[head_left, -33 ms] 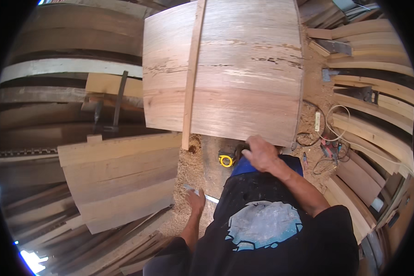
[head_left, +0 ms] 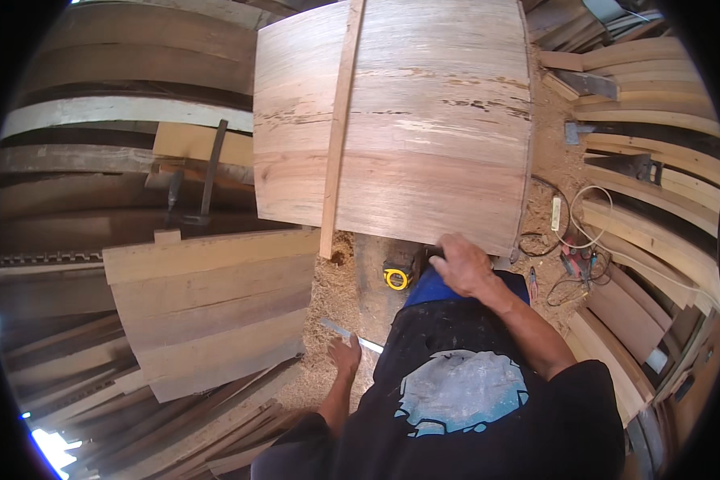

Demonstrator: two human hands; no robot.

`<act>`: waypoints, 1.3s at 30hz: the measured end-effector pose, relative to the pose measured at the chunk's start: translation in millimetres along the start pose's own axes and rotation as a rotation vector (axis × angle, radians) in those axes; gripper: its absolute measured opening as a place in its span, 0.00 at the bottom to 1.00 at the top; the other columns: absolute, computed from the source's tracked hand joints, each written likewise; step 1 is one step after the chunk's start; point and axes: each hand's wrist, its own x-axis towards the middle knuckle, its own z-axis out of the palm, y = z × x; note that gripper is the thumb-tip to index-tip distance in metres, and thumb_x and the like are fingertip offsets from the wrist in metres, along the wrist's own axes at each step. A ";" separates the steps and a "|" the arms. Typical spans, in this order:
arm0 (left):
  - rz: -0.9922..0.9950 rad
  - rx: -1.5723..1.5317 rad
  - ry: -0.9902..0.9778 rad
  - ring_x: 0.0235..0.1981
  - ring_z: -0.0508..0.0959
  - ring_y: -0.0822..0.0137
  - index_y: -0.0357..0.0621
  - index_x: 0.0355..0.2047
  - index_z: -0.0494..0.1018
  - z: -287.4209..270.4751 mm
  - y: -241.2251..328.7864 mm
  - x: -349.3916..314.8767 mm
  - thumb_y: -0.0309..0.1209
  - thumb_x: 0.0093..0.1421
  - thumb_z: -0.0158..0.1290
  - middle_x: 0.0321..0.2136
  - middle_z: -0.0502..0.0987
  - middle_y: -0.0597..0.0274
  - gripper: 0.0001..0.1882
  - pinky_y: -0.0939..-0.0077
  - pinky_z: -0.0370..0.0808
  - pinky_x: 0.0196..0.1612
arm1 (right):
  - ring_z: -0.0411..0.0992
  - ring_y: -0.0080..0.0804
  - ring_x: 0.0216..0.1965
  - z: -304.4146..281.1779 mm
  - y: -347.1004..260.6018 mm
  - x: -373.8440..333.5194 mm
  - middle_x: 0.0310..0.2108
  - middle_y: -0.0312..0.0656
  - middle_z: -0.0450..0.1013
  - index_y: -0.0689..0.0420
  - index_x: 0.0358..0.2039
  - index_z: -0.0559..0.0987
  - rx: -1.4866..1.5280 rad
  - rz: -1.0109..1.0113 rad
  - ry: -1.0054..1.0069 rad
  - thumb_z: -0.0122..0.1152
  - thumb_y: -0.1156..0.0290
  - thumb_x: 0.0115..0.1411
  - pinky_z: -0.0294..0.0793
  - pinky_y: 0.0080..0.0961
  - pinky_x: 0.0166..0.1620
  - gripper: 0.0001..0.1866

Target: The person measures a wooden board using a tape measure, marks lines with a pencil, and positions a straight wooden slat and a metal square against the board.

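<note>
A large plywood panel [head_left: 432, 172] with a streaked, pale reddish face fills the upper middle, and a narrow wood strip [head_left: 341, 128] lies lengthwise across it. At the panel's near edge rests my right hand [head_left: 466, 266], thumb apart from the fingers and no grip visible. Just left of it is a yellow and black tape measure [head_left: 396, 278]. Lower left, my left hand [head_left: 344, 357] is by a thin metal ruler [head_left: 370, 346]; its fingers are apart and one tip overlaps the ruler. The ruler lies slanted over the sawdust, partly hidden by that hand.
A wooden panel [head_left: 216, 308] leans at left, near a bar clamp [head_left: 212, 172]. Along the right are stacked boards [head_left: 648, 220], a handsaw [head_left: 626, 166], pliers [head_left: 534, 286] and coiled cable [head_left: 590, 216]. Sawdust [head_left: 328, 296] covers the floor between.
The view has shifted slightly. My left hand has drawn back a little toward me, while the ruler stays in place. My right hand remains at the plywood panel's edge.
</note>
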 end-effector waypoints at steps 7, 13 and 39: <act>-0.558 -0.760 -0.328 0.73 0.51 0.36 0.25 0.72 0.42 101.4 -74.6 -16.4 0.68 0.62 0.47 0.72 0.46 0.25 0.61 0.48 0.47 0.74 | 0.76 0.57 0.41 -29.3 22.4 0.2 0.36 0.54 0.75 0.60 0.39 0.77 -0.009 0.002 0.009 0.61 0.61 0.63 0.74 0.49 0.48 0.14; -0.314 -0.173 -0.037 0.61 0.70 0.47 0.42 0.64 0.68 119.5 -19.2 4.1 0.47 0.71 0.45 0.58 0.72 0.43 0.28 0.52 0.65 0.64 | 0.76 0.59 0.42 -19.3 42.7 -2.0 0.36 0.58 0.77 0.62 0.39 0.79 -0.060 0.085 -0.053 0.62 0.62 0.61 0.74 0.50 0.47 0.15; 0.620 -1.106 -0.749 0.34 0.83 0.56 0.39 0.48 0.67 -28.2 376.9 -50.4 0.37 0.72 0.52 0.40 0.81 0.45 0.14 0.61 0.83 0.40 | 0.69 0.25 0.28 55.0 58.7 -72.7 0.22 0.42 0.72 0.64 0.39 0.81 0.884 0.204 0.195 0.65 0.64 0.61 0.71 0.31 0.35 0.15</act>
